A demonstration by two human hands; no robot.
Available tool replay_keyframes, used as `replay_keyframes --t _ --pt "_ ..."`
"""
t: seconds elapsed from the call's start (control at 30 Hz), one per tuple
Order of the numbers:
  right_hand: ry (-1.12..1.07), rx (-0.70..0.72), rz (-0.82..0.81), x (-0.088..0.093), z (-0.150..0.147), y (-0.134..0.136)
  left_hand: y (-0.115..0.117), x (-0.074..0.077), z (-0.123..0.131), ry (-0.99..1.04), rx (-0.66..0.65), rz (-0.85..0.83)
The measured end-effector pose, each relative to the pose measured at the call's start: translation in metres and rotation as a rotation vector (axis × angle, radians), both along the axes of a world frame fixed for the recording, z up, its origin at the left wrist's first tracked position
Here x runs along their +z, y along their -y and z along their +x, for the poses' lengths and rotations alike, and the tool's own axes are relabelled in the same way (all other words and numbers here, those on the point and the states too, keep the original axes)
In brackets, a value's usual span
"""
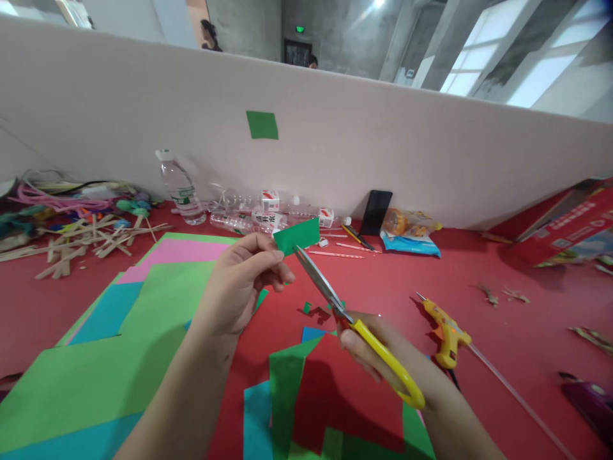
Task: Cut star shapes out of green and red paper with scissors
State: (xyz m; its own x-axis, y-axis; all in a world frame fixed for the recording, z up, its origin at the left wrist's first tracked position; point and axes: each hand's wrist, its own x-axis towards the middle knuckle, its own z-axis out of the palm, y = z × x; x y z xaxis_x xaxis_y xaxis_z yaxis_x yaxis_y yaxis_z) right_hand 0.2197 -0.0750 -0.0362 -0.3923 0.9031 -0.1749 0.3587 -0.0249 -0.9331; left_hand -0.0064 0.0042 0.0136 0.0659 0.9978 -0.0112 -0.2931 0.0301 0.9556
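Note:
Between the thumb and fingers of my left hand (pixel 249 275) is pinched a small green paper strip (pixel 302 236), held up above the table. My right hand (pixel 371 345) grips a pair of yellow-handled scissors (pixel 322 283). The scissor tips meet the lower edge of the strip; whether they cut into it I cannot tell. Small green scraps (pixel 307 307) lie on the table beneath the blades. Below my hands rest red paper (pixel 347 390) and green paper (pixel 287 377), partly overlapping blue pieces.
Large light-green sheets (pixel 96 383) spread at the left, near wooden sticks (pixel 96 239). Along the white partition (pixel 359 140) stand or lie plastic bottles (pixel 182 191), a black phone (pixel 376 213) and a snack packet (pixel 412 233). A yellow glue gun (pixel 446 332) lies at the right.

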Motion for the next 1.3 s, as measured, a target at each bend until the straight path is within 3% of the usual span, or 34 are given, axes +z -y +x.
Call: replay_keyframes --t 0.23,0.6,0.93,1.13,1.3 --pt "-0.025 0.034 -0.025 0.001 -0.002 0.0 -0.001 -0.004 0.001 0.037 0.002 -0.015" --pt "-0.064 0.043 -0.08 -0.005 -0.001 0.0 0.0 -0.006 0.002 -0.091 -0.017 0.151" --pt "0.018 0.032 0.022 0.001 0.0 -0.002 -0.001 -0.003 0.0 -0.122 -0.095 0.024" --pt "-0.001 0.107 -0.055 -0.004 0.016 -0.002 -0.006 -0.006 -0.006 -0.165 -0.19 -0.019" --pt "0.072 0.036 -0.09 0.006 0.03 -0.003 -0.008 -0.009 -0.006 -0.047 -0.015 -0.028"
